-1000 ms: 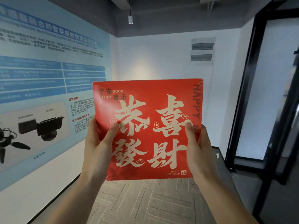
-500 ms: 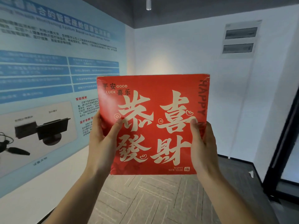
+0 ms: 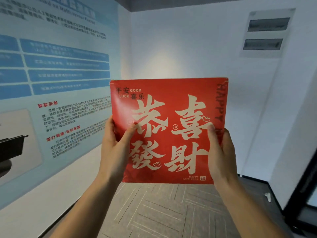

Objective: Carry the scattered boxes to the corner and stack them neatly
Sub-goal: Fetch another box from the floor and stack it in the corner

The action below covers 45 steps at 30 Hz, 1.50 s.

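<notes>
A flat red box [image 3: 169, 107] with large cream Chinese characters and "GOOD LUCK" print is held up in front of me, its printed face toward the camera. My left hand [image 3: 114, 148] grips its left edge, thumb across the front. My right hand [image 3: 221, 152] grips the right edge the same way, thumb on the printed face. The fingers of both hands are hidden behind the box. Beyond it lies the room corner [image 3: 130, 66], where the poster wall meets the white wall.
A blue information poster [image 3: 56, 74] covers the left wall. The white wall [image 3: 188, 45] ahead carries a grey panel box [image 3: 267, 31] at upper right. Grey patterned carpet [image 3: 168, 212] runs to the corner. A dark door frame [image 3: 301, 194] stands at the right.
The view has swung left and closer to the corner; the door frame has slid toward the right edge. Both hands keep the same hold on the red box.
</notes>
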Tool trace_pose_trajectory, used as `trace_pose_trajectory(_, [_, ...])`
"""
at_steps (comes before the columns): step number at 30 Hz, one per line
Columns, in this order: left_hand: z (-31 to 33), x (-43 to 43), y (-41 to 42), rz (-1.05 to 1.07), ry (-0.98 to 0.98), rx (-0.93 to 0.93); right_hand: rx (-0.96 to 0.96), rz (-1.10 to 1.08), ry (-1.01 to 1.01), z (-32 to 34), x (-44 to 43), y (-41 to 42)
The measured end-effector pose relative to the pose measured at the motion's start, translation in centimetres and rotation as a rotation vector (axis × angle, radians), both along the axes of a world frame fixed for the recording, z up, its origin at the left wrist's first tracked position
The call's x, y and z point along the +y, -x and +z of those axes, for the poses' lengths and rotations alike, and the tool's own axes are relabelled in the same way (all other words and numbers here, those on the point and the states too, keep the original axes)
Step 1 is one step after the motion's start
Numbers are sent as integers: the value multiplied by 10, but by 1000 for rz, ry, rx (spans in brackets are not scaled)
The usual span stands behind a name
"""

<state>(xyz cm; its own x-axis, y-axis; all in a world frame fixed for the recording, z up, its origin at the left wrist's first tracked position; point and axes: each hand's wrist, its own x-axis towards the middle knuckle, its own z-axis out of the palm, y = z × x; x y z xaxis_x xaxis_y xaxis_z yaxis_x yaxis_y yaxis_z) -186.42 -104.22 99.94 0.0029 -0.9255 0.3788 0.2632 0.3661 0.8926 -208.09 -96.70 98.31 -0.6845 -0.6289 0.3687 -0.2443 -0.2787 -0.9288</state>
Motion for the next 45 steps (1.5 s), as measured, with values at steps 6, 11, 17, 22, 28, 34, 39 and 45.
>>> trace_pose_trajectory(6, [6, -130, 76, -16, 48, -23, 16, -53, 17, 11, -119, 73])
trace_pose_trajectory(11, [-7, -243, 136, 29, 64, -46, 4, -17, 30, -2, -229, 132])
trace_pose_trajectory(17, [5, -374, 196, 133, 126, -77, 3, 71, 53, 12, -371, 198])
trace_pose_trajectory(22, [10, -479, 215, 233, 156, -91, 2, 161, 73, 19, -483, 221])
trace_pose_trajectory(28, [-16, -621, 230, 267, 181, -81, -11, 196, 39, -6, -633, 238])
trace_pose_trajectory(34, [-32, -792, 237, 260, 175, -101, -18, 174, -17, -17, -789, 245])
trace_pose_trajectory(39, [-19, -913, 254, 223, 166, -90, -24, 143, -27, -4, -905, 261])
trace_pose_trajectory(45, [-21, -1044, 283, 237, 176, -80, -49, 95, -62, -2, -1041, 288])
